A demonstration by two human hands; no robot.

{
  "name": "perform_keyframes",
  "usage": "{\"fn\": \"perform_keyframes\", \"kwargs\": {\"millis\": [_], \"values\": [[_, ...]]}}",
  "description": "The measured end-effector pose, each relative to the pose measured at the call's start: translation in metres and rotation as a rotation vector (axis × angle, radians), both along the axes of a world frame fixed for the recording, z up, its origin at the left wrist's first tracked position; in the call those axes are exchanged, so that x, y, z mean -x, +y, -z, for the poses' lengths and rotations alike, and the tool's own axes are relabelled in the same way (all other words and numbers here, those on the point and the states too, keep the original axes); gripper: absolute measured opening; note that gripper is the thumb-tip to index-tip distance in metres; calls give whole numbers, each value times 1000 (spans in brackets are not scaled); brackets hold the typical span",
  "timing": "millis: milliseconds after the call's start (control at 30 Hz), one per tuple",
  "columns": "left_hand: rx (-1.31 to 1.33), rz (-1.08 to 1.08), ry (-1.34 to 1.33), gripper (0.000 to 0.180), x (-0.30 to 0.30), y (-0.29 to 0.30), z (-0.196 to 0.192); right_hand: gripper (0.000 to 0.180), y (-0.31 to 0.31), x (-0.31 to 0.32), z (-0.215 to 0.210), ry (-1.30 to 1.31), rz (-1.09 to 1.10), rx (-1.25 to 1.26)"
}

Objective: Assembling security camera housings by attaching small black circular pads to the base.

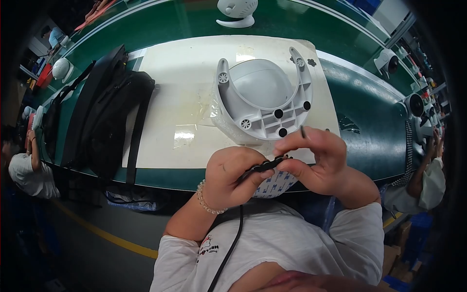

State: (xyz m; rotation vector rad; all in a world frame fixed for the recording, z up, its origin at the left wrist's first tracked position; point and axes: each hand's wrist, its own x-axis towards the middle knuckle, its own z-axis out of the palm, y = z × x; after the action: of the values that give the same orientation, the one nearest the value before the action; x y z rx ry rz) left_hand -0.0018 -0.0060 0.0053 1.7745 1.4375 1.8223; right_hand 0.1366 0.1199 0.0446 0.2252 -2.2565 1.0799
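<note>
In front of my chest, my left hand (pixel 236 175) is closed on a bent strip of black round pads (pixel 265 166). The thumb and forefinger of my right hand (pixel 314 155) close around the strip's far end. A small dark pad (pixel 303 132) shows at a fingertip of that hand. Blue-printed white backing paper (pixel 276 185) hangs below the strip. Just beyond my hands, a white plastic housing with a crescent-shaped base (pixel 265 127) lies underside up. Several black round pads (pixel 278 113) sit on its ribbed underside.
The housing rests on a cream board (pixel 170 107) over a green table (pixel 374 104). Black bags (pixel 109 112) with straps lie at the left. A white fan-like unit (pixel 237 10) stands at the back. Other people (pixel 30 168) sit at both sides. A black cable (pixel 233 243) crosses my shirt.
</note>
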Motion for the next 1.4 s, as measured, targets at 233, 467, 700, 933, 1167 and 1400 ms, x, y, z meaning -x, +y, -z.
{"fn": "perform_keyframes", "kwargs": {"millis": [233, 467, 700, 933, 1167, 1400], "values": [[-47, 31, -2, 15, 1, 1, -1, 47, 2, 5, 0, 149, 62, -192], [-121, 19, 114, 16, 5, 6, -2, 45, 0, 4, 0, 122, 39, -121], [-47, 12, 113, 17, 7, 2, 0, 45, 3, -1, -2, 183, 9, -189], [-82, 4, 188, 19, 7, 1, -3, 57, -8, 11, -9, 147, -88, 2], [-44, 39, 231, 18, 11, -2, 1, 60, -11, 9, -7, 67, -142, 12], [-18, -99, 173, 21, 16, -9, 3, 66, 4, 19, -23, 85, -50, 14]]}}
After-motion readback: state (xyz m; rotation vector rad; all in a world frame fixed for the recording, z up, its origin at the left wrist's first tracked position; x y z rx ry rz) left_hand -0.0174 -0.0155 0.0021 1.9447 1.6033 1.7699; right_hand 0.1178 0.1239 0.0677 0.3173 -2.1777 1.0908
